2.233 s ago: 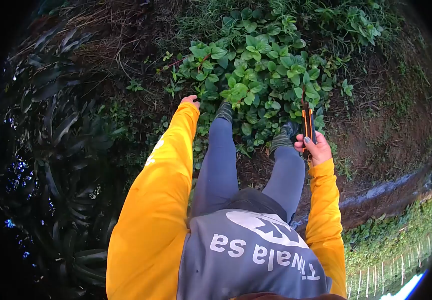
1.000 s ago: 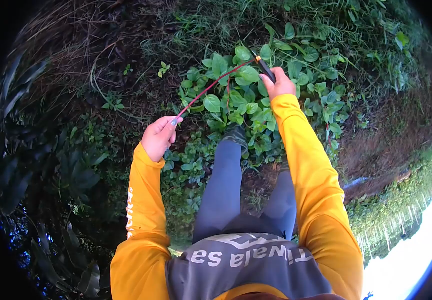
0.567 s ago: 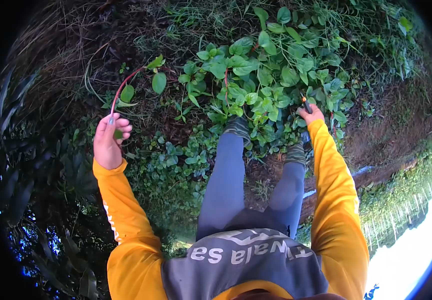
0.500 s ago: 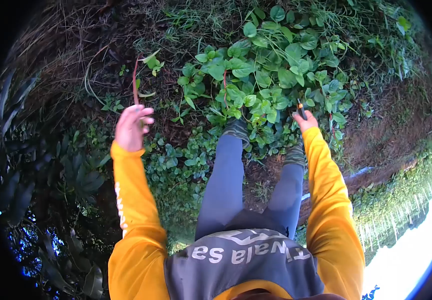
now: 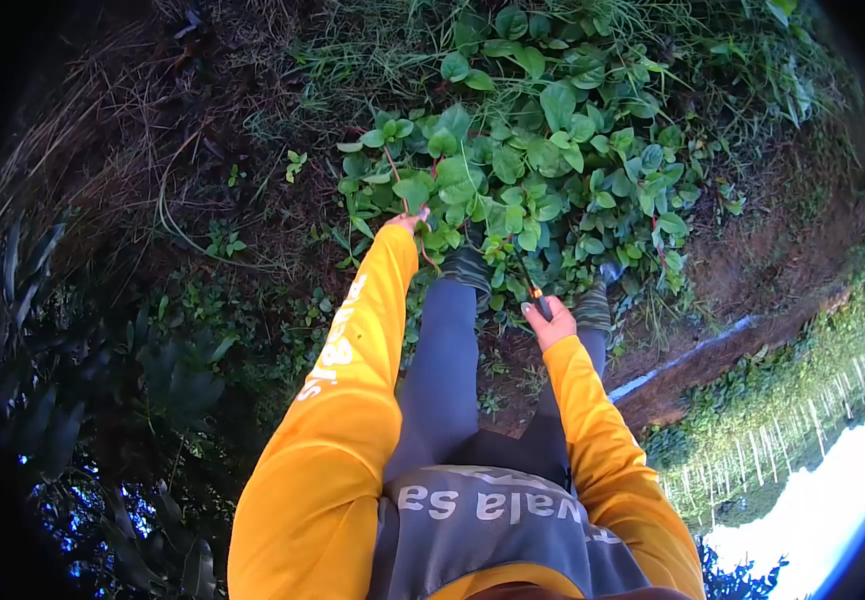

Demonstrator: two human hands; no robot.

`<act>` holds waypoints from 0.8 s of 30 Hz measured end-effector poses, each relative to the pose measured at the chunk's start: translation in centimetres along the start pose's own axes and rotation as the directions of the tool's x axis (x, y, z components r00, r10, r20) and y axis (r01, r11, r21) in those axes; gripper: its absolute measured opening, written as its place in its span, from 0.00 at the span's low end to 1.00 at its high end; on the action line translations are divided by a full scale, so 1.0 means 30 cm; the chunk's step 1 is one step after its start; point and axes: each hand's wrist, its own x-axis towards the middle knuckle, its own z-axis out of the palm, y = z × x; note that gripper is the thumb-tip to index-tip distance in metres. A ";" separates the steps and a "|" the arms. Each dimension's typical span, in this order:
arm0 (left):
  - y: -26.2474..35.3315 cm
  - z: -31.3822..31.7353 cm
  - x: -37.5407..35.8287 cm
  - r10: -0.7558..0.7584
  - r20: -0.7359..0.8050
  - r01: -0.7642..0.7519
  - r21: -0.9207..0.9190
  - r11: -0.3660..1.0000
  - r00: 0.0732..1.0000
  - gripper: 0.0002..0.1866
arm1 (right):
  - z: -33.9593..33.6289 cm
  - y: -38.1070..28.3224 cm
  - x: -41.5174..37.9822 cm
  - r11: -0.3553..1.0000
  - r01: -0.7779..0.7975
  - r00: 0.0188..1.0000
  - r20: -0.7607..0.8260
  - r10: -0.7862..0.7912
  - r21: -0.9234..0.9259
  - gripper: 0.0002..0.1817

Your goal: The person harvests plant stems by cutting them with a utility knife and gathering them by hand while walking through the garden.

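Observation:
A low patch of broad-leaved green vine (image 5: pixel 507 165) with reddish stems grows in front of my feet. My left hand (image 5: pixel 409 221) has reached in at the patch's left edge. Its fingers are closed around the lower part of a reddish stem (image 5: pixel 390 163), and leaves partly cover the fingertips. In my right hand (image 5: pixel 552 322) is a small knife (image 5: pixel 538 296) with a black and orange handle. Its thin dark blade points up and left, towards the stems at the near side of the patch; the leaves make its tip hard to see.
My boots (image 5: pixel 466 272) stand against the patch's near edge. Dry grass and bare soil (image 5: pixel 82 170) lie to the left, with dark foliage (image 5: pixel 152 400) nearer. A bluish-white strip (image 5: pixel 682 358) runs along the soil bank on the right, beside lower greenery.
My left hand has swung right into the vine; the loose red stem it held out at the left no longer shows there. My right hand has drawn left and closer with the knife.

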 end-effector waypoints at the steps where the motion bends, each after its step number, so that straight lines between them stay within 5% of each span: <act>1: -0.013 -0.003 -0.118 -0.014 0.094 0.035 -0.230 0.973 0.995 0.18 | -0.017 -0.016 0.001 0.999 -0.027 0.999 -0.038 0.028 0.020 0.15; 2: 0.007 -0.008 -0.282 -0.009 0.195 0.095 -0.439 0.893 0.981 0.14 | -0.032 0.013 0.027 0.999 -0.016 0.997 -0.082 0.013 -0.034 0.15; 4: 0.110 -0.065 -0.591 0.009 0.219 0.085 -0.414 0.906 0.976 0.15 | -0.047 -0.029 0.052 0.996 0.031 0.980 -0.194 -0.048 -0.086 0.16; 7: 0.058 -0.050 -0.731 0.103 0.228 0.045 -0.564 0.825 0.968 0.16 | -0.054 -0.130 0.179 0.979 0.108 0.952 -0.264 -0.151 -0.173 0.20; 12: 0.071 -0.036 -0.823 0.126 0.171 -0.017 -0.530 0.848 0.977 0.14 | 0.009 -0.434 0.394 0.916 0.232 0.931 -0.199 -0.307 -0.327 0.17; 14: 0.112 -0.024 -0.858 0.146 0.091 -0.071 -0.561 0.825 0.985 0.11 | 0.036 -0.455 0.489 0.750 0.208 0.972 0.048 -0.230 -0.628 0.17; 15: 0.098 -0.038 -0.850 0.140 0.092 -0.066 -0.553 0.831 0.986 0.11 | 0.024 -0.450 0.502 0.757 0.204 0.974 0.048 -0.223 -0.621 0.17; 17: 0.053 -0.091 -0.823 0.169 0.105 -0.097 -0.489 0.867 0.980 0.11 | -0.057 -0.402 0.501 0.499 0.184 0.983 0.165 -0.082 -0.847 0.19; 19: 0.026 -0.128 -0.802 0.153 0.119 -0.079 -0.474 0.877 0.981 0.10 | -0.152 -0.285 0.507 0.402 0.052 0.999 0.054 -0.007 -0.914 0.21; 21: 0.018 -0.158 -0.815 0.141 0.106 -0.067 -0.517 0.854 0.984 0.10 | -0.315 -0.105 0.523 0.500 -0.125 0.992 -0.099 0.079 -0.857 0.21; 24: -0.041 -0.159 -0.810 0.113 0.192 -0.010 -0.466 0.885 0.975 0.11 | -0.434 0.014 0.455 0.556 -0.188 0.982 -0.152 0.111 -0.810 0.22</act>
